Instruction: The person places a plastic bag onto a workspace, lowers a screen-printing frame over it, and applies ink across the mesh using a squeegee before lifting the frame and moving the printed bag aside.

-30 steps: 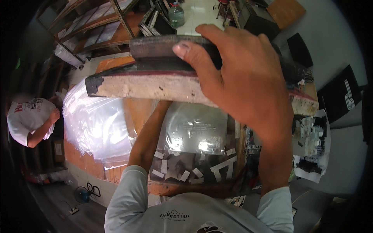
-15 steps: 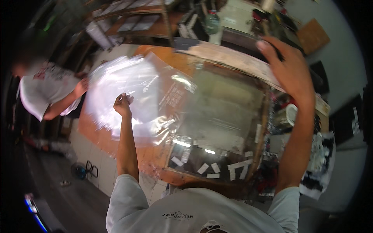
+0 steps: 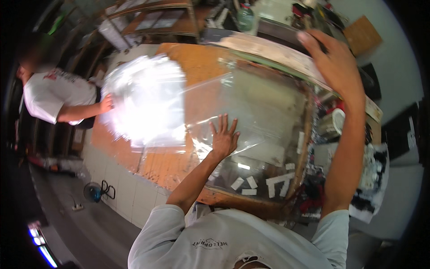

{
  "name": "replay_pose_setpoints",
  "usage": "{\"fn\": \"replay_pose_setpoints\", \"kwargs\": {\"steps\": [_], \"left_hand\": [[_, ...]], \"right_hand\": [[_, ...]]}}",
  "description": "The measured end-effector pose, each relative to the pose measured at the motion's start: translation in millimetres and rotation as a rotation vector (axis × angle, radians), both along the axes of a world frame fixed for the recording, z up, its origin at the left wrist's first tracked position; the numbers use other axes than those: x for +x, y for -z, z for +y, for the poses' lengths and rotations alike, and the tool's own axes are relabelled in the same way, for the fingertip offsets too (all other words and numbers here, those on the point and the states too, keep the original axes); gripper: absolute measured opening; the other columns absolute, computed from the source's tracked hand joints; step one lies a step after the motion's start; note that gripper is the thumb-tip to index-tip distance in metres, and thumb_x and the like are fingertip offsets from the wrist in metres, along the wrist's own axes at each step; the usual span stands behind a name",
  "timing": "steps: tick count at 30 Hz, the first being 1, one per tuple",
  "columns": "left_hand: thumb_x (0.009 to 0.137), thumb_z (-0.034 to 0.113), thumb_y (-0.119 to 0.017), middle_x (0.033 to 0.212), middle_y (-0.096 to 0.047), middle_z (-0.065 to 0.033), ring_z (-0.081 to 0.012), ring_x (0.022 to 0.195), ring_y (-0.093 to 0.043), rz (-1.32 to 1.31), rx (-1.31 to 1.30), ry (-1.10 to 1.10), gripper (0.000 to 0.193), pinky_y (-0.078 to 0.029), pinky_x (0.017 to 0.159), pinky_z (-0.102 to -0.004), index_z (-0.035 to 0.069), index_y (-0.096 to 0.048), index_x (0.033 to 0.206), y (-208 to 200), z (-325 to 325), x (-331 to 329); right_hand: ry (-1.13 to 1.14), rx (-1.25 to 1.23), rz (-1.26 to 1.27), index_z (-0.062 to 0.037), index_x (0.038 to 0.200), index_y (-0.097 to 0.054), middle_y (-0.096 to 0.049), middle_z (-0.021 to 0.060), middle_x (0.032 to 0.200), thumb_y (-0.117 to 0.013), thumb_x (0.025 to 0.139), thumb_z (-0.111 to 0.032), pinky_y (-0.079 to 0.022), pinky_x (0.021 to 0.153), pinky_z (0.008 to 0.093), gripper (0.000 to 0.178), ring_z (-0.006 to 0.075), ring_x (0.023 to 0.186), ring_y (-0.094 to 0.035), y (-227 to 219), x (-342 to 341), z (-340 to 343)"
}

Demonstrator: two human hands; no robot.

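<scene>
My left hand [image 3: 225, 136] lies flat, fingers spread, on a clear plastic bag [image 3: 204, 92] stretched across the right part of the table. Part of that bag rests over a glass-like panel [image 3: 268, 103]. Up at the far right, my right hand [image 3: 333, 62] is curled at the end of a long pale wooden frame [image 3: 268, 51]. Its thumb and fingers bend round the edge, though the contact itself is partly hidden. Left of my left hand spreads a stack of clear plastic bags [image 3: 156, 98], glaring with light. A co-worker's hand [image 3: 106, 103] touches its left side.
The orange wooden table [image 3: 156, 163] carries several white strips [image 3: 248, 191] near its front edge. A white cup-like container [image 3: 338, 120] and stained sheets [image 3: 371, 179] lie to the right. The co-worker [image 3: 58, 96] stands left. A fan [image 3: 93, 191] sits on the floor.
My left hand has moved right from the stack and opened out flat. One bag now lies farther right, over the panel. My right hand keeps its place at the frame. The co-worker's arm has shifted.
</scene>
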State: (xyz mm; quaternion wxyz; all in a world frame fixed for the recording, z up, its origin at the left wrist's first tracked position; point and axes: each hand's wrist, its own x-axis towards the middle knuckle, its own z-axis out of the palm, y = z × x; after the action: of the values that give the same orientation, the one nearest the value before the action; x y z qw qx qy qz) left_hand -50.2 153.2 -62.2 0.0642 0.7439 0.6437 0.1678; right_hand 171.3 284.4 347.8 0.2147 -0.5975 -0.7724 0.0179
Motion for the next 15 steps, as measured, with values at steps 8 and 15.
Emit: {"fn": "replay_pose_setpoints", "kwargs": {"steps": [8, 15], "left_hand": [[0.099, 0.033, -0.06, 0.167, -0.025, -0.0237, -0.0414, 0.158, -0.016, -0.092, -0.075, 0.547, 0.06, -0.006, 0.122, -0.0718, 0.014, -0.047, 0.155, -10, 44, 110], [0.1, 0.034, -0.061, 0.166, -0.023, -0.0301, -0.0445, 0.158, -0.014, -0.156, -0.174, 0.392, 0.063, -0.005, 0.121, -0.0718, 0.004, -0.046, 0.153, -26, 18, 118]], "right_hand": [[-0.219, 0.168, 0.075, 0.0006, 0.103, -0.074, -0.07, 0.0199, 0.088, -0.049, 0.105, -0.044, -0.054, 0.082, 0.0473, 0.051, 0.0336, 0.081, -0.067, 8, 17, -35], [-0.294, 0.179, 0.132, 0.0022, 0.099, -0.073, -0.068, 0.0184, 0.083, -0.048, 0.107, -0.041, -0.053, 0.087, 0.0497, 0.051, 0.0317, 0.077, -0.066, -4, 25, -31]]}}
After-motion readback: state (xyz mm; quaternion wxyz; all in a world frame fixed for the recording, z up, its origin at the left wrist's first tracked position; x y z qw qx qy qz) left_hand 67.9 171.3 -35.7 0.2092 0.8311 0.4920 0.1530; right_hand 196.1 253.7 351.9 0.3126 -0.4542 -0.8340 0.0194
